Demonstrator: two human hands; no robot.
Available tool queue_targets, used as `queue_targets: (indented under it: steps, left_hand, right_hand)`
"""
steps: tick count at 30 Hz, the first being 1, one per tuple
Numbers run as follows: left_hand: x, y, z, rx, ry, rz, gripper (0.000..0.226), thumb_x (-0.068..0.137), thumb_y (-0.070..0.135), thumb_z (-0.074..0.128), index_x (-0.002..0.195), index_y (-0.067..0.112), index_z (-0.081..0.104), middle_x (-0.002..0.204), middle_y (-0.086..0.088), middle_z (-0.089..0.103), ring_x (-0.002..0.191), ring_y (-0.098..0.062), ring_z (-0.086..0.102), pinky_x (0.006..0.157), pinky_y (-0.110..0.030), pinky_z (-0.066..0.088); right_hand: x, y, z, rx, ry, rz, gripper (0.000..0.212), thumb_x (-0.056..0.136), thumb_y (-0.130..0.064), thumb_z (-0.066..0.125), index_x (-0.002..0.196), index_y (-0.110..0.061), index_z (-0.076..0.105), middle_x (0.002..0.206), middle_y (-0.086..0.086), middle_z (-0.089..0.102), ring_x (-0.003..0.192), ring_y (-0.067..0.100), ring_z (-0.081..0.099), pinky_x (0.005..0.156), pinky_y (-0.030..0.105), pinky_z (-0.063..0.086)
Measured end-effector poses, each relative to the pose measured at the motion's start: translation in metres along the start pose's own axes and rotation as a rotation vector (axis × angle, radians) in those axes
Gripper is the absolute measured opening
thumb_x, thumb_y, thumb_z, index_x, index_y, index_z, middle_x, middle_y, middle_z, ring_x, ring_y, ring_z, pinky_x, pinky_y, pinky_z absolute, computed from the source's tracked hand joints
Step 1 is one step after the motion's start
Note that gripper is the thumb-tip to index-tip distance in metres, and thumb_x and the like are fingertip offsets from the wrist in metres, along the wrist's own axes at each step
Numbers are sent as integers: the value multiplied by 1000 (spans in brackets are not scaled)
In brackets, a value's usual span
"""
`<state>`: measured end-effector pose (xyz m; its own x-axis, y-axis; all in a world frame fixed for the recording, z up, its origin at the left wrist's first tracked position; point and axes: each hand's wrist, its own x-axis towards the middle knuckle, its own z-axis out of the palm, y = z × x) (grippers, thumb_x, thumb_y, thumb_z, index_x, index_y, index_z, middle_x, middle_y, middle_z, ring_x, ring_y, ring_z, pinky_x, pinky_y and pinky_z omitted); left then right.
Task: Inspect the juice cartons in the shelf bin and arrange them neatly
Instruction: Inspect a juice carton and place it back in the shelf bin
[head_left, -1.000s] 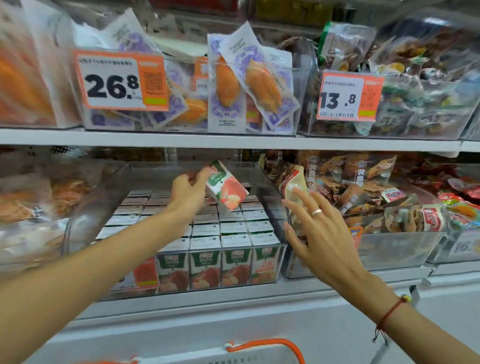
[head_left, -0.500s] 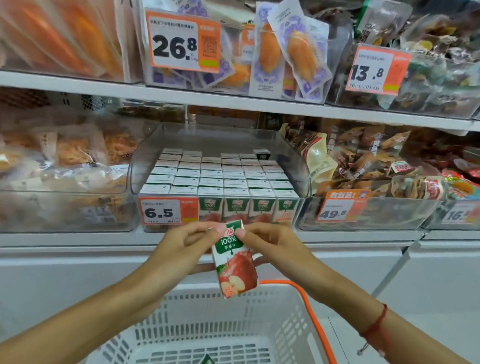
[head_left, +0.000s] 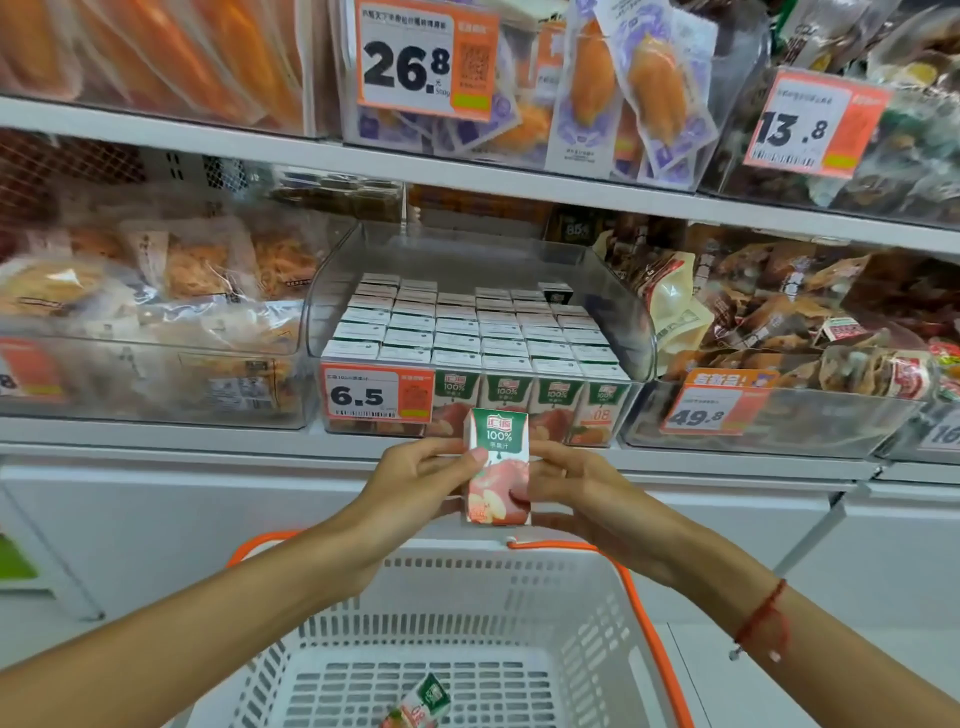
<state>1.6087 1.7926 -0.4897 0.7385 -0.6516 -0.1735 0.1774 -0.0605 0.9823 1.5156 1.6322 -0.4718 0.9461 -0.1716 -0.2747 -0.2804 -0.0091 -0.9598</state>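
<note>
A small apple juice carton (head_left: 497, 467) with a green top and red apples stands upright in front of me, below the shelf. My left hand (head_left: 421, 480) grips its left side with the thumb on the front. My right hand (head_left: 569, 486) grips its right side. Behind it, a clear shelf bin (head_left: 613, 291) holds several rows of the same cartons (head_left: 467, 332), packed upright, with one dark-topped carton (head_left: 556, 292) at the back right. A 6.5 price tag (head_left: 376, 394) covers the bin's front left.
A white basket (head_left: 467, 623) with orange handles sits below my hands; another juice carton (head_left: 421, 701) lies in it. Clear bins of snack packs flank the juice bin left (head_left: 156, 332) and right (head_left: 779, 364). An upper shelf (head_left: 467, 171) carries more packs.
My left hand lifted a carton out of the bin and brought it down in front of the shelf. My right hand joined it, and the tilted carton now stands upright.
</note>
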Motion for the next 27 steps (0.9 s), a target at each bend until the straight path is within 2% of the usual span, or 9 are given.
queue_targets:
  steps: [3, 5, 8, 11, 15, 19, 22, 24, 27]
  left_hand:
    - [-1, 1, -1, -54, 14, 17, 16, 94, 22, 61, 108, 20, 67, 93, 7, 77, 85, -5, 73, 63, -11, 53]
    - [0, 2, -3, -53, 39, 35, 19, 93, 19, 62, 111, 20, 68, 97, 5, 77, 86, -6, 73, 63, -12, 53]
    - [3, -1, -8, 55, 105, 55, 24, 91, 17, 66, 114, 20, 70, 102, 5, 76, 93, -5, 71, 72, -14, 55]
    - [3, -5, -8, 89, 75, 27, 18, 86, 23, 72, 103, 26, 74, 92, 10, 77, 91, -3, 71, 69, -12, 54]
    - [4, -4, -4, 122, 82, -6, 19, 73, 35, 82, 87, 28, 73, 80, 16, 76, 76, 5, 70, 56, -7, 50]
    - [4, -3, -5, 185, 118, -29, 31, 67, 40, 85, 91, 23, 76, 78, 13, 76, 73, 4, 70, 51, -7, 47]
    - [3, 1, -9, 234, 93, -7, 38, 57, 50, 86, 85, 26, 78, 80, 10, 77, 80, 0, 71, 71, -18, 55]
    - [2, 6, -9, 264, 69, 15, 42, 48, 56, 84, 81, 30, 78, 81, 11, 77, 79, 1, 71, 76, -22, 54]
    - [1, 7, -6, 297, 53, 40, 30, 54, 49, 88, 75, 32, 77, 76, 17, 75, 70, 8, 68, 53, -8, 47]
  right_hand:
    - [-1, 3, 0, -74, -5, -53, 51, 86, 1, 68, 130, -22, 58, 117, 9, 70, 107, 19, 67, 98, 35, 52]
    - [0, 4, 1, -110, 45, -101, 53, 82, -5, 75, 128, -27, 60, 118, 10, 68, 105, 18, 68, 100, 38, 51]
    - [4, 7, 3, -211, 180, -127, 59, 73, -12, 84, 120, -38, 61, 111, 4, 68, 95, 16, 70, 87, 35, 58]
    - [5, 15, 7, -408, 273, -194, 71, 66, -20, 89, 125, -38, 56, 101, -5, 65, 86, 8, 65, 69, 21, 58]
    - [4, 20, 8, -506, 269, -280, 78, 63, -24, 91, 130, -36, 54, 96, -11, 64, 83, 11, 63, 74, 24, 58]
    - [3, 21, 6, -462, 227, -260, 60, 71, -25, 86, 126, -31, 61, 99, -3, 69, 83, 14, 68, 78, 32, 59]
    - [3, 18, 4, -278, 221, -219, 31, 86, -21, 72, 116, -23, 66, 89, 4, 72, 78, 20, 71, 76, 37, 61]
    - [4, 15, 2, -197, 234, -195, 15, 91, -24, 66, 105, -18, 65, 79, 4, 73, 70, 19, 71, 70, 32, 61]
    - [3, 10, -1, -168, 222, -156, 22, 93, -34, 60, 92, -13, 63, 76, 3, 75, 62, 17, 70, 61, 23, 56]
